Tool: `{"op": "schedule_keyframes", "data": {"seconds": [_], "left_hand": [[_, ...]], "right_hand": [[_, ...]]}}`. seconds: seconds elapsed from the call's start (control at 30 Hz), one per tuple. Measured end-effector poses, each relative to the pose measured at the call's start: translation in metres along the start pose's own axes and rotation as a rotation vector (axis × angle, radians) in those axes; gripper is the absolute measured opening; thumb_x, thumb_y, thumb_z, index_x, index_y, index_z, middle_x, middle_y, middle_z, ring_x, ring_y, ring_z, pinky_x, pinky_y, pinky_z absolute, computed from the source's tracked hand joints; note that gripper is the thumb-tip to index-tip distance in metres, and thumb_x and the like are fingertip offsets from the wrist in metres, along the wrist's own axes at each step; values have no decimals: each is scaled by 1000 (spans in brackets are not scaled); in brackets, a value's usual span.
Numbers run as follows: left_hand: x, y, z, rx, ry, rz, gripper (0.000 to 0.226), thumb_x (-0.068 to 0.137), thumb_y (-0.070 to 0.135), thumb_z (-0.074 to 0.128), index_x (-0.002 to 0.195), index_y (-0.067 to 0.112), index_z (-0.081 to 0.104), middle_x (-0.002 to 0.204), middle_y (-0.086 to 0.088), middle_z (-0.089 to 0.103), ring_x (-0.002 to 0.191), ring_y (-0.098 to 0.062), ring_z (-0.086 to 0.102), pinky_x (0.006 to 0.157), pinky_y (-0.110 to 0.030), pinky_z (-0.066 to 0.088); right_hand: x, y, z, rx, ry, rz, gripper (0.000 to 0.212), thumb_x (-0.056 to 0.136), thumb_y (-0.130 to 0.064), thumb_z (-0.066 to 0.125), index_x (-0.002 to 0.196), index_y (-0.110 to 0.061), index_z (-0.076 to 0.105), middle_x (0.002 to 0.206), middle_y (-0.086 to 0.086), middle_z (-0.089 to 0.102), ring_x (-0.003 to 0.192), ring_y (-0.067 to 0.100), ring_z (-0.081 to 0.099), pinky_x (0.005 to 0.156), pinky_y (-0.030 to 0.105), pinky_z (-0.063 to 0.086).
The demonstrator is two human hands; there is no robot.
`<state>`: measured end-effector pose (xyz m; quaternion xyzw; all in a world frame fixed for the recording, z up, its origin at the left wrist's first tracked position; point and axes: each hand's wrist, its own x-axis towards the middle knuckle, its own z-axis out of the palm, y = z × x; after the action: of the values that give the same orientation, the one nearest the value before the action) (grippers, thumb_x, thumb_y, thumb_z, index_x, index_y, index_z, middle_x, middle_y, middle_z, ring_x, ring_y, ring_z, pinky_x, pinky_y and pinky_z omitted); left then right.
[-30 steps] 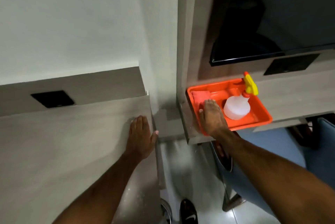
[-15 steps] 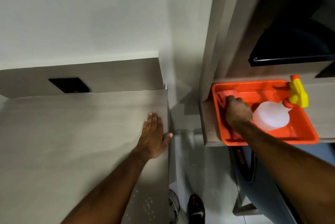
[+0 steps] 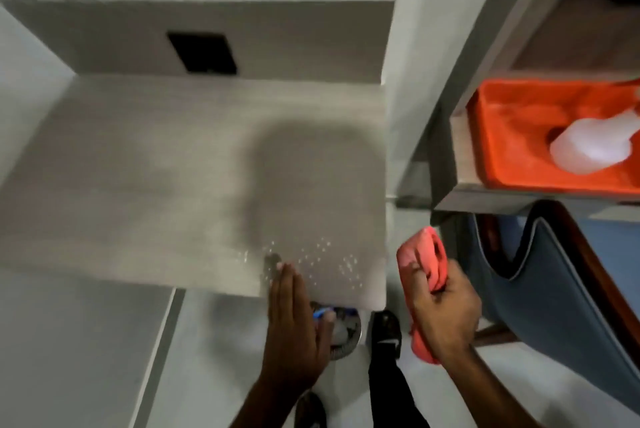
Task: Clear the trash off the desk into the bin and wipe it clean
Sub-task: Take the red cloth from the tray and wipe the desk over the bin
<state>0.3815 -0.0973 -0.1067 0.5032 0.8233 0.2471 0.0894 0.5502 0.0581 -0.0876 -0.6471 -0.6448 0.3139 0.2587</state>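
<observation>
The grey desk fills the middle, with small shiny droplets near its front right corner. My left hand lies flat and open at the desk's front edge, fingertips on the top. My right hand is closed around a crumpled red cloth, held in the air just right of the desk corner. Below the desk edge, a round metal bin with trash in it shows partly behind my left hand.
An orange tray on a shelf at the right holds a white spray bottle. A blue chair stands under that shelf. A black socket plate sits in the desk's back panel. My shoe is beside the bin.
My right hand has lifted the red cloth out of the orange tray and brought it down beside the desk corner. My left hand slid back to the desk's front edge.
</observation>
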Motion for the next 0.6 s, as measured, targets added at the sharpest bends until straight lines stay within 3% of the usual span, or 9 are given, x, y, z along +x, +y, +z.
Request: {"op": "schedule_keyframes", "data": {"seconds": [0.1,0.23,0.33,0.47,0.53,0.6], "left_hand": [[-47,-22,15,27,16,9,71,98,44,35,142,-11,27,155,-33,23,146,-47,18,124,-47,9],[-117,-86,93,38,-156,-217,78,92,38,49,144,-15,26,155,-37,24,147,-47,16,122,-52,11],[-146,-118,167,-70,-297,-485,83,95,37,50,150,-16,17,160,-33,12,152,-43,10,125,-51,14],[-133,-155,271,-349,-382,-984,101,95,45,56,153,-8,-8,164,-26,-9,154,-33,-3,125,-38,15],[-112,-172,315,-556,-390,-1292,104,91,48,63,154,-6,0,163,-25,11,150,-40,22,120,-43,32],[-103,-182,345,-917,-272,-1548,81,89,34,70,145,-2,25,145,-22,44,115,-37,65,84,-46,62]], "right_hand": [[-30,37,23,42,-11,93,30,84,-50,59,92,-21,60,76,-1,66,73,21,64,65,32,50],[-67,130,98,-99,-158,153,37,85,-51,47,90,-16,58,80,10,67,74,33,63,68,38,51],[-75,192,151,-202,-230,166,31,84,-36,46,97,-11,60,89,19,70,83,39,65,71,39,48],[-66,242,206,-175,-288,317,31,88,-36,47,106,-15,62,98,14,73,92,36,67,82,41,54],[-60,260,222,-109,-298,369,17,87,-18,54,101,-13,62,97,17,70,91,39,65,81,50,55],[-60,270,223,96,-323,436,15,80,-3,57,89,-14,61,86,18,65,77,38,62,66,49,54]]}}
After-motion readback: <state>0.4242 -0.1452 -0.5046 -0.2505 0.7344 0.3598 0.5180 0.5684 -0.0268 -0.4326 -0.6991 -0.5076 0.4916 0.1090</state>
